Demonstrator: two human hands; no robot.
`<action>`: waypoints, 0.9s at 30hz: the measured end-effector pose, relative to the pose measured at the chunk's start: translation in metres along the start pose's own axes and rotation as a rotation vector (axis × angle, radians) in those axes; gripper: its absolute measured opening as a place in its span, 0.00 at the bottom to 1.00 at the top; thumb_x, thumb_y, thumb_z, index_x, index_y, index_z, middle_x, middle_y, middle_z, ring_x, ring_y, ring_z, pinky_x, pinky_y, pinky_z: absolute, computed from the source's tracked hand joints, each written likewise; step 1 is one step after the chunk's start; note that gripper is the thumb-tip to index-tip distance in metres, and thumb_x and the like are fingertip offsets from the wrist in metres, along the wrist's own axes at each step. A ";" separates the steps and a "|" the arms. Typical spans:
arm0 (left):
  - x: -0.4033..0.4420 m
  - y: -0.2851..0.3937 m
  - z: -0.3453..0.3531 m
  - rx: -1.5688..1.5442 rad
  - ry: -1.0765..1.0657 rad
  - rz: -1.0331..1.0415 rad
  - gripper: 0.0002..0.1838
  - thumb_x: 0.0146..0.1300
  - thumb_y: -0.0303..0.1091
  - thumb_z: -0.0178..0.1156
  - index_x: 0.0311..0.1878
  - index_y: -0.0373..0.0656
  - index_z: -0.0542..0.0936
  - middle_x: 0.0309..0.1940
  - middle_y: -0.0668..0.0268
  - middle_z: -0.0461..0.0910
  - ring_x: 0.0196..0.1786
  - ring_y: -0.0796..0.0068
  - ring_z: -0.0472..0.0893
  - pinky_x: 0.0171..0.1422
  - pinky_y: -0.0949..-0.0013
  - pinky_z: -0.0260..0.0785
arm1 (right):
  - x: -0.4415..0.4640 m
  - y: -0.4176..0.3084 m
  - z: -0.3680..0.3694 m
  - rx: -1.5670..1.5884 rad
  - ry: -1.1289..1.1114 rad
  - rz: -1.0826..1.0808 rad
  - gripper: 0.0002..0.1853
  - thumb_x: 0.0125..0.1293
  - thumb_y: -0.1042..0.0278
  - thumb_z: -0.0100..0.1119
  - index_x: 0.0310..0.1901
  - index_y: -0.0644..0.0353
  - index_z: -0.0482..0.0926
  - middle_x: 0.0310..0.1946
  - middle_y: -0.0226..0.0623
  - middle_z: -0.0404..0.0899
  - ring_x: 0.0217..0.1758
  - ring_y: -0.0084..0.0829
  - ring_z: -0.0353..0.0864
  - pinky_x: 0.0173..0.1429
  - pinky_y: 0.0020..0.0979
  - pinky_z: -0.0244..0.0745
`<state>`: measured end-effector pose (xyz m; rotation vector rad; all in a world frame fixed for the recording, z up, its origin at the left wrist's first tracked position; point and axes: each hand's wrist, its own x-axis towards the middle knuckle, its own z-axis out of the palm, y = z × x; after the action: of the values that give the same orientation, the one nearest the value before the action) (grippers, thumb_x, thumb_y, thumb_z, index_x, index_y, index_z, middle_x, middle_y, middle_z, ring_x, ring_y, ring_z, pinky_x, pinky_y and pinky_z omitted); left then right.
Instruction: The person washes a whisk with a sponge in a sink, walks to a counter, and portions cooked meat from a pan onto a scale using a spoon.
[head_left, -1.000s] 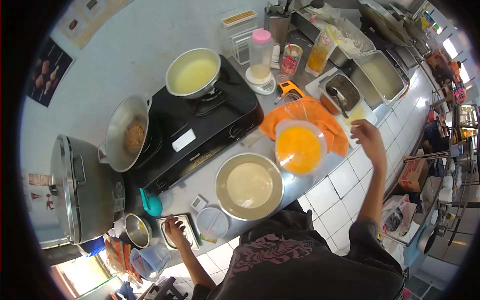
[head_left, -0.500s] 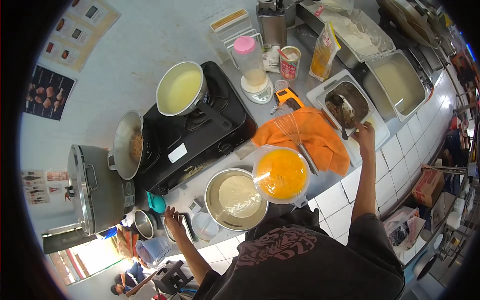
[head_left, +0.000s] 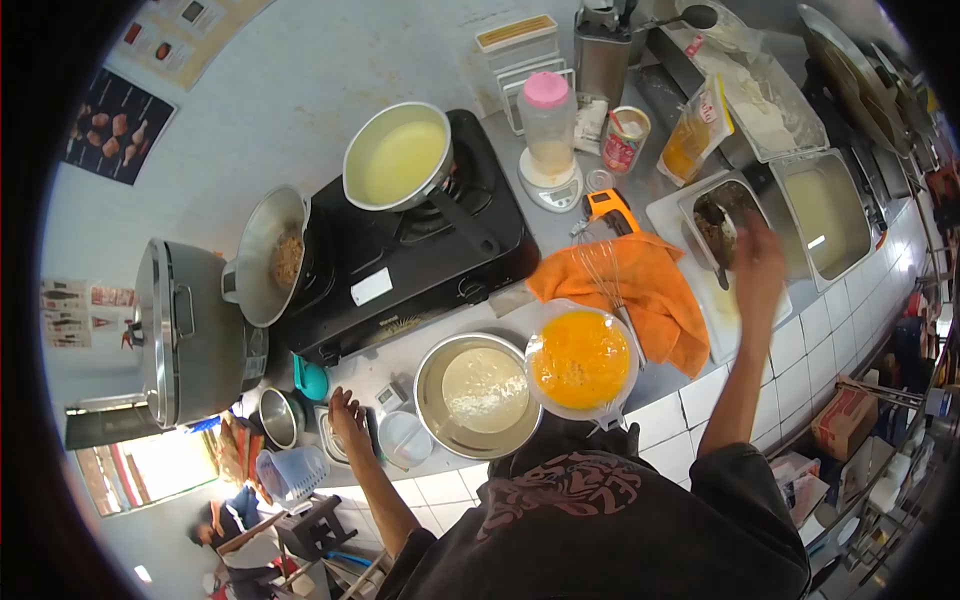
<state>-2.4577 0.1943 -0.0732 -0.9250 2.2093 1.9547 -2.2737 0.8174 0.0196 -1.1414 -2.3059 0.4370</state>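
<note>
My right hand (head_left: 760, 258), smeared by motion, is over the right side of a rectangular metal container (head_left: 762, 192) that holds dark brown contents and a dark-handled utensil (head_left: 722, 275). Its fingers cannot be made out. My left hand (head_left: 347, 415) hovers by a small metal tray (head_left: 330, 437) near the counter's edge, fingers apart and nothing in them. Between my arms stand a metal pot (head_left: 424, 412) of pale cream liquid and a clear plastic bowl (head_left: 629, 385) of orange-yellow liquid. Behind that bowl, a whisk (head_left: 612, 285) lies on an orange cloth (head_left: 668, 300).
A black stove (head_left: 420, 265) carries a saucepan (head_left: 397, 160) of yellowish liquid and a pan (head_left: 245, 262) of brown bits. A pink-lidded jar (head_left: 548, 115) sits on a kitchen scale (head_left: 558, 193). Another metal container (head_left: 860, 215) is at the right; a rice cooker (head_left: 205, 340) at the left.
My right hand has lifted from the metal container's near edge and moved up across its right side. My left hand stays by the small tray. The camera's view has shifted slightly.
</note>
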 end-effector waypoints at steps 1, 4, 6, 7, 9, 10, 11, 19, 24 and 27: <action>-0.007 0.001 0.004 0.003 0.024 -0.004 0.24 0.61 0.47 0.55 0.58 0.47 0.73 0.49 0.65 0.76 0.37 0.79 0.70 0.40 0.75 0.65 | 0.000 -0.017 0.024 0.180 -0.134 -0.204 0.15 0.64 0.63 0.56 0.50 0.60 0.78 0.45 0.43 0.79 0.45 0.41 0.80 0.50 0.34 0.75; -0.016 0.004 0.020 -0.037 0.095 -0.006 0.18 0.60 0.44 0.58 0.51 0.47 0.76 0.41 0.69 0.77 0.34 0.81 0.70 0.32 0.79 0.62 | -0.006 -0.075 0.121 0.189 -0.528 -0.511 0.17 0.61 0.62 0.55 0.52 0.53 0.78 0.40 0.45 0.76 0.49 0.44 0.73 0.55 0.41 0.69; -0.026 0.007 0.014 -0.052 0.080 0.031 0.17 0.61 0.44 0.57 0.50 0.47 0.77 0.40 0.70 0.77 0.32 0.83 0.70 0.31 0.80 0.61 | 0.003 -0.090 0.168 -0.150 -0.682 -0.476 0.19 0.63 0.58 0.51 0.53 0.51 0.78 0.51 0.46 0.69 0.56 0.48 0.66 0.57 0.47 0.65; -0.031 0.009 0.012 -0.059 0.071 0.051 0.17 0.61 0.43 0.57 0.50 0.47 0.77 0.39 0.71 0.77 0.32 0.84 0.70 0.31 0.80 0.61 | 0.008 -0.093 0.180 -0.208 -0.713 -0.450 0.19 0.63 0.56 0.50 0.54 0.50 0.78 0.53 0.45 0.66 0.59 0.48 0.63 0.58 0.50 0.62; -0.045 0.011 0.004 -0.043 0.086 0.092 0.16 0.61 0.43 0.57 0.49 0.47 0.77 0.38 0.71 0.77 0.31 0.85 0.69 0.31 0.80 0.60 | 0.015 -0.098 0.199 -0.324 -0.778 -0.394 0.21 0.63 0.53 0.49 0.55 0.48 0.77 0.57 0.44 0.62 0.63 0.49 0.57 0.61 0.55 0.56; -0.053 0.010 -0.001 -0.028 0.094 0.109 0.15 0.61 0.43 0.57 0.48 0.47 0.77 0.37 0.72 0.77 0.30 0.85 0.68 0.31 0.80 0.60 | 0.016 -0.099 0.204 -0.321 -0.770 -0.382 0.21 0.63 0.52 0.48 0.55 0.48 0.77 0.57 0.44 0.62 0.63 0.48 0.57 0.61 0.56 0.54; -0.059 0.009 -0.006 -0.040 0.122 0.094 0.15 0.60 0.43 0.57 0.48 0.47 0.77 0.36 0.72 0.76 0.30 0.85 0.68 0.31 0.80 0.60 | 0.017 -0.098 0.209 -0.319 -0.761 -0.370 0.21 0.64 0.51 0.48 0.56 0.48 0.77 0.58 0.44 0.62 0.64 0.48 0.56 0.62 0.56 0.52; -0.076 -0.008 -0.026 -0.057 0.229 0.019 0.16 0.58 0.44 0.59 0.48 0.50 0.77 0.37 0.74 0.75 0.33 0.83 0.68 0.33 0.79 0.59 | 0.014 -0.105 0.219 -0.480 -0.750 -0.468 0.22 0.63 0.56 0.47 0.56 0.56 0.75 0.59 0.39 0.63 0.64 0.43 0.56 0.62 0.57 0.49; -0.077 -0.003 -0.013 -0.105 0.177 0.010 0.16 0.57 0.42 0.60 0.48 0.50 0.77 0.36 0.74 0.75 0.32 0.83 0.68 0.34 0.80 0.59 | 0.018 -0.123 0.222 -0.587 -0.876 -0.451 0.21 0.61 0.59 0.48 0.52 0.60 0.78 0.62 0.36 0.60 0.69 0.40 0.53 0.63 0.58 0.46; -0.076 0.000 -0.014 -0.129 0.148 0.067 0.16 0.56 0.41 0.60 0.47 0.49 0.77 0.35 0.75 0.75 0.30 0.84 0.68 0.34 0.80 0.59 | 0.020 -0.124 0.210 -0.501 -0.822 -0.390 0.20 0.60 0.58 0.49 0.48 0.61 0.79 0.61 0.41 0.64 0.67 0.43 0.61 0.62 0.55 0.56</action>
<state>-2.3900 0.2114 -0.0389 -1.0573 2.2400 2.1465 -2.4855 0.7489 -0.0826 -0.7348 -3.4149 0.1886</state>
